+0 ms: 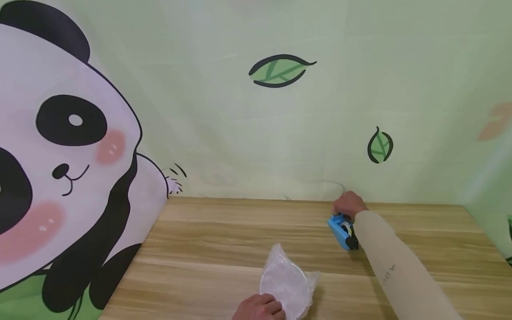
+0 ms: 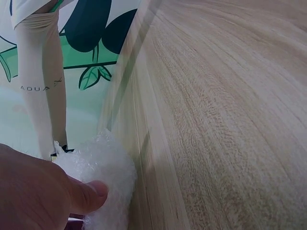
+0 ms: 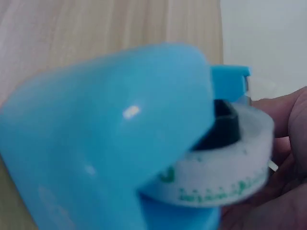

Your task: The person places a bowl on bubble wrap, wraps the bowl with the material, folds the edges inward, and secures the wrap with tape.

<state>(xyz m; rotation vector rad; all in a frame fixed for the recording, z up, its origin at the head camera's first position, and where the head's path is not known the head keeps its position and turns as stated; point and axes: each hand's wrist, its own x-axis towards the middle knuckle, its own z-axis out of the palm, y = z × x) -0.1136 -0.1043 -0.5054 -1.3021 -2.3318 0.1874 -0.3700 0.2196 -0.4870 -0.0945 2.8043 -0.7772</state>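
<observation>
My left hand (image 1: 260,309) grips the near left edge of a round white thing wrapped in bubble wrap (image 1: 286,284). In the left wrist view the thumb (image 2: 93,194) presses on the crinkled clear wrap (image 2: 112,172). Farther back, my right hand (image 1: 350,204) has its curled fingers on the far end of a blue tape dispenser (image 1: 340,233). The right wrist view shows the dispenser (image 3: 105,124) close up, with a white tape roll (image 3: 220,177) bearing green print. The fingers (image 3: 278,112) lie beyond the roll, their tips partly hidden.
A wood-grain table (image 1: 208,231) runs back to a pale green wall cloth (image 1: 224,133) printed with leaves. A large printed panda (image 1: 60,146) fills the left side. The right forearm in a beige sleeve (image 1: 400,266) reaches across the table's right part.
</observation>
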